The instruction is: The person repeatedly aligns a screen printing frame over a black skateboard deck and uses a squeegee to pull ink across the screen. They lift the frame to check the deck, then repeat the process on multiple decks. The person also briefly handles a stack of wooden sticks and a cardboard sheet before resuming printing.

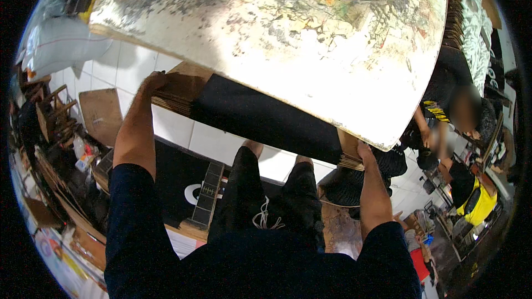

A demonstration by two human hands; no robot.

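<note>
Between my two hands is a stack of thin brown boards with black fabric across the middle. Its far edge passes below the front edge of a large, paint-stained white tabletop. My left hand grips the stack's left end, where the layered edges show. At the right end, my right hand is closed on the boards beside the table corner. The fingers of both hands are partly hidden by the stack. Beneath it my legs show, with bare feet on the tiles.
Left of my legs lies another black-covered panel with a dark-topped strip. A brown board and wooden stools stand farther left. Black cloth is heaped at right. Other people, one in a yellow top, sit on the right.
</note>
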